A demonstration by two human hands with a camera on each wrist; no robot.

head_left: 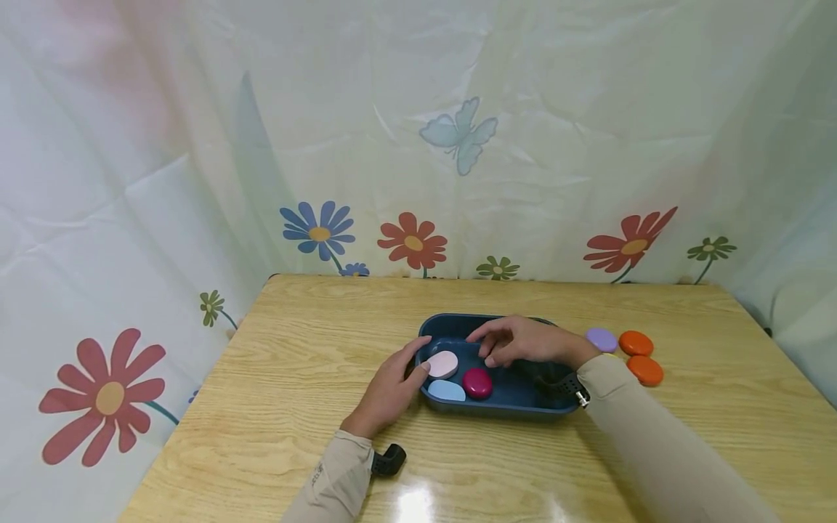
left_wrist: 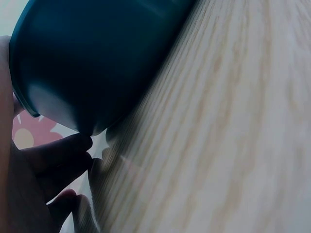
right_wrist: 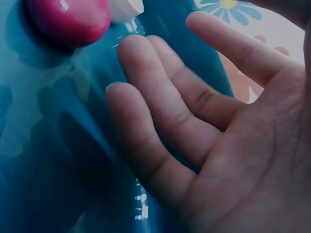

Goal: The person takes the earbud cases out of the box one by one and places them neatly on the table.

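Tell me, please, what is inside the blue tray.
It holds a pale pink disc, a light blue disc and a magenta disc. Its near wall hides the light blue disc's edge; the right grip covers part of the floor, so anything beneath cannot be seen.

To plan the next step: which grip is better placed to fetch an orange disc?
Likely the right grip: empty and nearer the orange discs right of the tray. The left grip holds the tray's left end.

1. Head view: the right sleeve [head_left: 660, 428] is hiding most of a yellow piece [head_left: 611, 355].
2. Head view: the blue tray's [head_left: 523, 388] near rim is concealing part of the light-blue piece [head_left: 447, 391].
3. Left wrist view: picture edges are cropping tray and left hand [left_wrist: 43, 170].
4. Right wrist view: the top edge is truncating the crimson piece [right_wrist: 73, 19].
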